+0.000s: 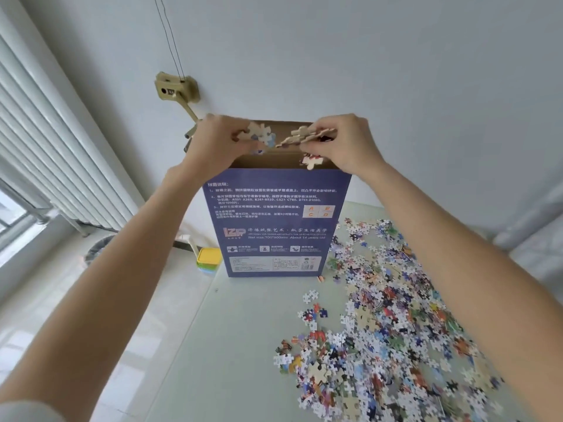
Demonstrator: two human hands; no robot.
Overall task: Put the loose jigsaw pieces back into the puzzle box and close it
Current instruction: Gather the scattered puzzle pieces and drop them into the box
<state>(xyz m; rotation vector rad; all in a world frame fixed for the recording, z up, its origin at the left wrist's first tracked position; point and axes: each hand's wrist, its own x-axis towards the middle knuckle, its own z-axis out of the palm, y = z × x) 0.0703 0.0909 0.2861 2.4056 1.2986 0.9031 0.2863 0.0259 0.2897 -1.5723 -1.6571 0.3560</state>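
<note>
Tall blue cardboard puzzle box (275, 223) stands upright on pale green table (237, 345), top open, brown inner flap showing. Left hand (217, 141) above box mouth, fingers curled, pinching clump of joined jigsaw pieces (261, 134). Right hand (344, 141) beside it over opening, fingers pinching flat cluster of beige-backed pieces (301, 137). One red-white piece (311, 161) just below right hand at box rim. Large heap of loose multicoloured pieces (393, 330) spread on table right of box. Yellow-lidded container stack (208, 258) left of box.

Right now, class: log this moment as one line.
left hand: holds pieces | right hand: holds pieces | puzzle box: upright, open | loose pieces: table
</note>
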